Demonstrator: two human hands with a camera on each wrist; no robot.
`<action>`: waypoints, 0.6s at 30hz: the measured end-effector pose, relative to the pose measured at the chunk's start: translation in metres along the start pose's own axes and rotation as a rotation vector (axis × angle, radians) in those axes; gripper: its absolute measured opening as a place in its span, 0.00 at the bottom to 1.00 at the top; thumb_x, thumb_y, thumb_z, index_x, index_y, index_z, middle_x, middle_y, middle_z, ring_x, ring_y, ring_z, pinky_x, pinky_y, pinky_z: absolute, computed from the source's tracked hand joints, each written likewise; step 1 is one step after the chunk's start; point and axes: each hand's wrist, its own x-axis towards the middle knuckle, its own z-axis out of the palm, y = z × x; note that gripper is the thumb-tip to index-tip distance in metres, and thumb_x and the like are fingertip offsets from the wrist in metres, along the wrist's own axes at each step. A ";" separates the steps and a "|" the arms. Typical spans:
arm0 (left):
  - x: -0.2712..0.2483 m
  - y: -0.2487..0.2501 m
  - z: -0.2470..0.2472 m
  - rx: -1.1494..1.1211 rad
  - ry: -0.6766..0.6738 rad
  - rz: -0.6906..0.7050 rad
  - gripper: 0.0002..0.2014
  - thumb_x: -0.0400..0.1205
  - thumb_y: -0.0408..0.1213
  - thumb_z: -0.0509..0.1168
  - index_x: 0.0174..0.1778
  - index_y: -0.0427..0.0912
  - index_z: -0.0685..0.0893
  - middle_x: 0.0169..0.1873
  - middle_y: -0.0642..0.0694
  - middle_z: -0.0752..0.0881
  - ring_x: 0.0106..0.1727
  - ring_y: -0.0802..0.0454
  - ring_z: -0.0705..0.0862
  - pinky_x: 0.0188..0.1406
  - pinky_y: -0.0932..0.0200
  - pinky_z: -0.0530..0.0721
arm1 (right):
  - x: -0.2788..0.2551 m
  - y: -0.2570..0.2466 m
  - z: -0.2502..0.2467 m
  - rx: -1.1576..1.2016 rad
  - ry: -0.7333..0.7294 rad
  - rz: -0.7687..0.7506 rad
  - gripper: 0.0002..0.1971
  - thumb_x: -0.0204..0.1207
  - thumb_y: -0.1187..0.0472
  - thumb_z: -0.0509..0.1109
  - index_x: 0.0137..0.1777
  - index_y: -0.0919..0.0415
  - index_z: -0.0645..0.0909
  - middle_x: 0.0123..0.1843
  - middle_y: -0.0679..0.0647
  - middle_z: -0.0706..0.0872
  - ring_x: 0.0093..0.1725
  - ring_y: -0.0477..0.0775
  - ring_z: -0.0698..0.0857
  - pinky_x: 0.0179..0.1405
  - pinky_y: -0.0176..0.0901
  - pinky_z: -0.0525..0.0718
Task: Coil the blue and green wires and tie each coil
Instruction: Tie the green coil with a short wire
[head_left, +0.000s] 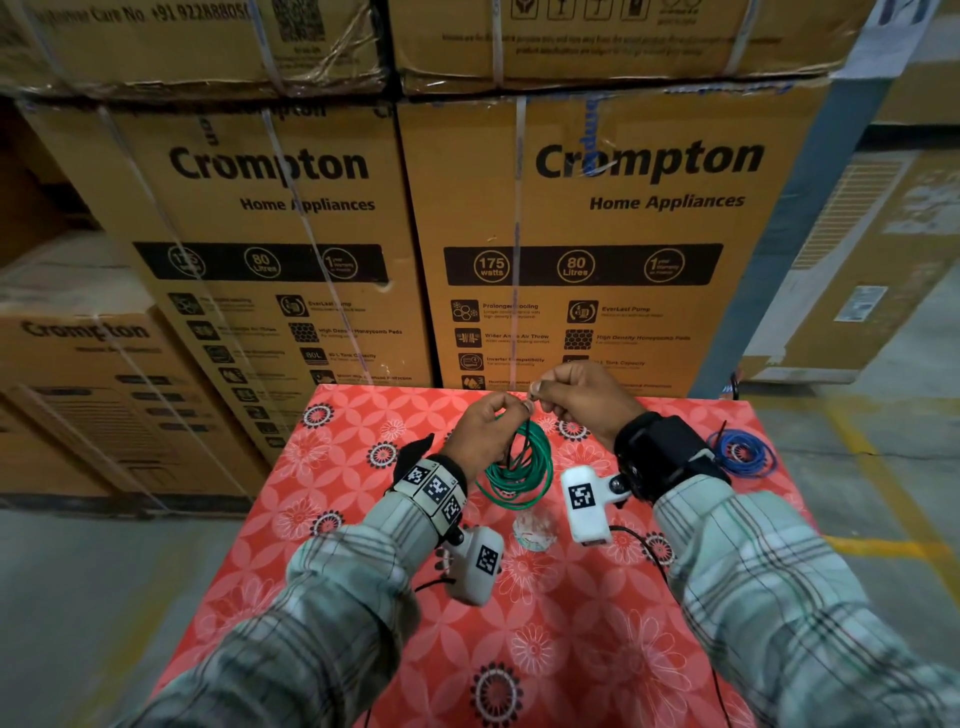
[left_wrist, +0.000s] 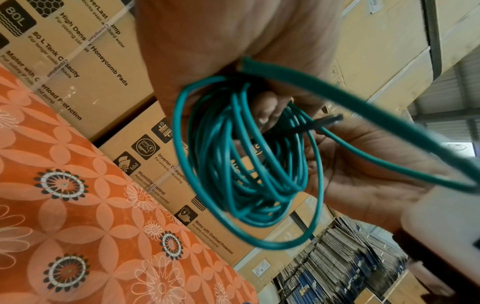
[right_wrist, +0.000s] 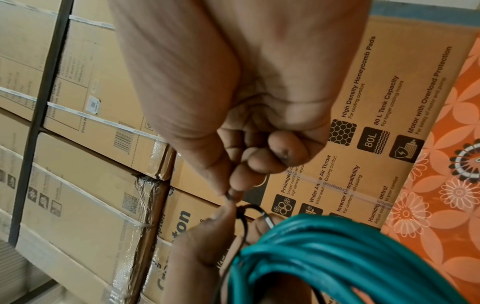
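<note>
The green wire coil (head_left: 519, 470) hangs above the red floral table (head_left: 337, 519), gathered at its top in my left hand (head_left: 511, 410). A thin black tie (right_wrist: 242, 214) loops round the top of the green wire coil (right_wrist: 337, 257). My right hand (head_left: 535, 389) pinches one end of that tie between thumb and forefinger, close against the left fingertips (right_wrist: 221, 218). In the left wrist view the green coil (left_wrist: 246, 164) fills the centre, with the black tie (left_wrist: 324, 121) crossing it. The blue wire coil (head_left: 745, 452) lies on the table at the right, behind my right wrist.
A small clear roll or bag (head_left: 535, 530) sits on the table below the green coil. Stacked cardboard boxes (head_left: 597, 234) stand right behind the table's far edge. More boxes (head_left: 104, 389) fill the left side, and concrete floor (head_left: 883, 493) lies to the right.
</note>
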 end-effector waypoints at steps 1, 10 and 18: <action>0.000 0.001 0.000 0.001 -0.003 -0.003 0.08 0.84 0.44 0.63 0.43 0.43 0.78 0.25 0.51 0.71 0.23 0.56 0.67 0.22 0.63 0.67 | 0.000 0.000 0.000 0.002 0.001 -0.005 0.09 0.79 0.63 0.69 0.39 0.68 0.83 0.29 0.53 0.80 0.30 0.48 0.72 0.29 0.36 0.72; 0.001 -0.001 -0.002 0.013 -0.033 -0.020 0.10 0.84 0.45 0.63 0.41 0.43 0.79 0.24 0.50 0.70 0.22 0.53 0.68 0.20 0.65 0.70 | -0.002 -0.007 -0.003 0.018 0.026 -0.091 0.10 0.81 0.64 0.67 0.41 0.71 0.81 0.31 0.55 0.79 0.32 0.50 0.72 0.32 0.37 0.72; -0.002 -0.007 -0.006 0.013 -0.055 -0.071 0.11 0.83 0.47 0.64 0.40 0.44 0.78 0.25 0.48 0.68 0.22 0.53 0.67 0.21 0.64 0.74 | -0.002 -0.031 -0.009 -0.005 0.104 -0.165 0.10 0.81 0.63 0.66 0.45 0.71 0.82 0.30 0.47 0.82 0.29 0.33 0.79 0.38 0.33 0.73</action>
